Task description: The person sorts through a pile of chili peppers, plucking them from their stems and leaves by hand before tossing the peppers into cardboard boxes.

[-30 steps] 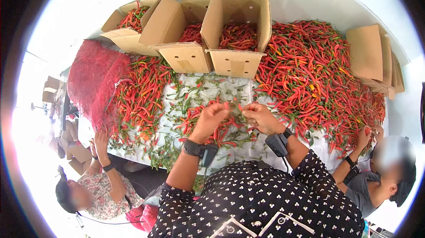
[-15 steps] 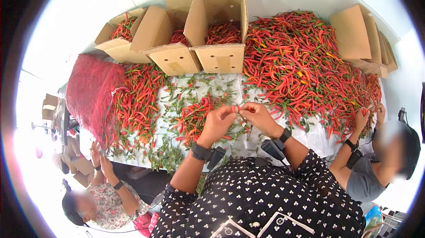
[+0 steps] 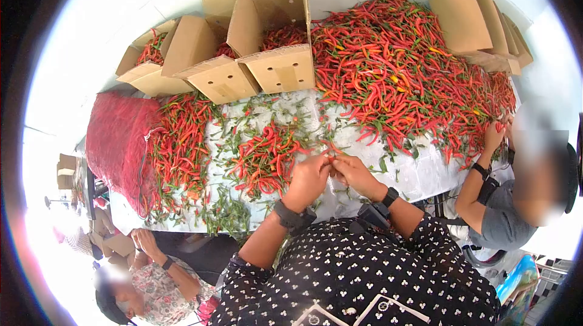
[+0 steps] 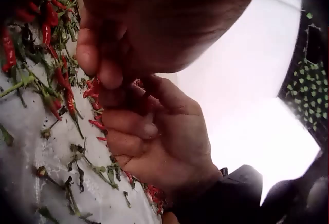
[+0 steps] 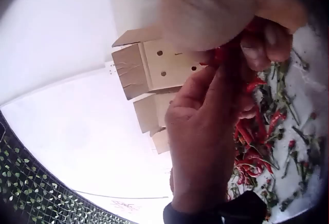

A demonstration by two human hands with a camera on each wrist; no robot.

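In the head view my left hand (image 3: 308, 181) and right hand (image 3: 358, 175) meet at the fingertips over the table's front part. Between them both hands pinch a red chili pepper (image 5: 220, 55), mostly covered by fingers. The right wrist view has the fingers of both hands around it, with its red skin showing in the gap. Just left of my hands lies a small heap of red chilies (image 3: 264, 159) with green stems. Loose green stems and leaves (image 3: 228, 210) are scattered on the white table cover (image 3: 419, 177).
Cardboard boxes (image 3: 280, 70) holding chilies line the back. A large chili pile (image 3: 388, 71) fills the right side; another pile (image 3: 179, 144) lies left beside a red mesh sack (image 3: 118, 150). Two other people sit at the table's left and right ends, hands raised.
My hands, slightly apart at first, have come together at the fingertips and moved lower, nearer my body. The scene has shifted left as the head view turned right.
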